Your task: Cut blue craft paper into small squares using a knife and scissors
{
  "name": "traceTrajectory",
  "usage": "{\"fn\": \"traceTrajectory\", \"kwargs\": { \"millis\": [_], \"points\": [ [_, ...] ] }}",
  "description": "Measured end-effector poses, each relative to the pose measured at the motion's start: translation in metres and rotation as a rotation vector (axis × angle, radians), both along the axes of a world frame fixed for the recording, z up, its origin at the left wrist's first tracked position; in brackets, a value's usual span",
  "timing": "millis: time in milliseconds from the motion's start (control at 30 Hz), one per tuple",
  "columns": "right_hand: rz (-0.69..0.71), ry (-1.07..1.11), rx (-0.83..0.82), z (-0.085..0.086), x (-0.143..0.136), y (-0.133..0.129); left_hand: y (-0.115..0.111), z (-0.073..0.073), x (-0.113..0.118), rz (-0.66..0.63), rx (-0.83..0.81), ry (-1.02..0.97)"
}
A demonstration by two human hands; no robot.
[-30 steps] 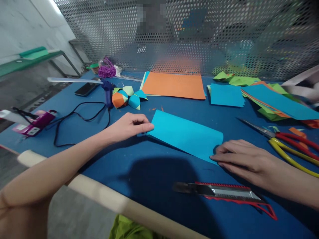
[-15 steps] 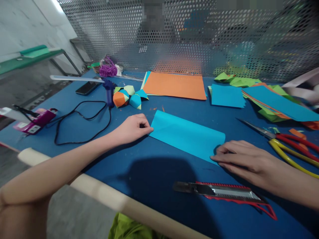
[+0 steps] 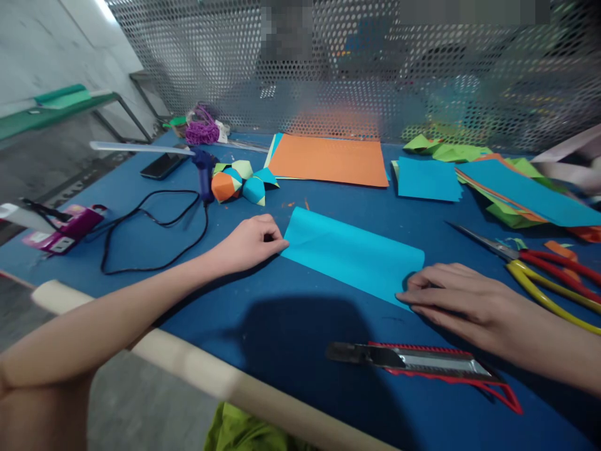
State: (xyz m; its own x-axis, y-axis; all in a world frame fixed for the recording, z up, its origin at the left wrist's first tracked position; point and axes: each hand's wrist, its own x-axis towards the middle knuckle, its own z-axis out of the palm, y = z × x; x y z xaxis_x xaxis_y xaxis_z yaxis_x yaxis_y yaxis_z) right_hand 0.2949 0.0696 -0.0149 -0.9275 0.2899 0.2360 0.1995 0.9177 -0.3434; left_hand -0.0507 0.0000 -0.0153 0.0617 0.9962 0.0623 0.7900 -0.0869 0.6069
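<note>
Head view: a red cutter (image 3: 422,363) lies nearest on the blue table (image 3: 220,300). Past it, the right hand (image 3: 455,300) has its fingertips on one corner of the folded blue paper (image 3: 352,250); I can't tell if they pinch. The left hand (image 3: 253,243) pinches another corner. The paper lies between both hands. Farther back are a glue gun (image 3: 203,175), then orange paper (image 3: 331,160).

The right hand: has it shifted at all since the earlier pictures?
No, not noticeably: judged against the scissors lying beside it, the right hand keeps the same position, still touching the near right corner of the blue paper.
</note>
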Motion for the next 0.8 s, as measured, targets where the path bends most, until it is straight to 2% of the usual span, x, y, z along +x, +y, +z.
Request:
{"fn": "traceTrajectory", "kwargs": {
  "millis": [367, 633, 800],
  "points": [
    [-0.019, -0.012, -0.055, -0.0056, 0.0038, -0.0001, -0.0009, -0.0012, -0.0003, -0.047, 0.040, 0.064],
    [-0.034, -0.019, -0.107, -0.0052, 0.0031, -0.0003, -0.0028, -0.0043, 0.0004, -0.098, 0.133, 0.263],
    [-0.042, -0.016, -0.080, -0.0063, 0.0033, -0.0011, -0.0029, -0.0078, -0.0001, -0.112, 0.157, 0.307]
  ]
}}
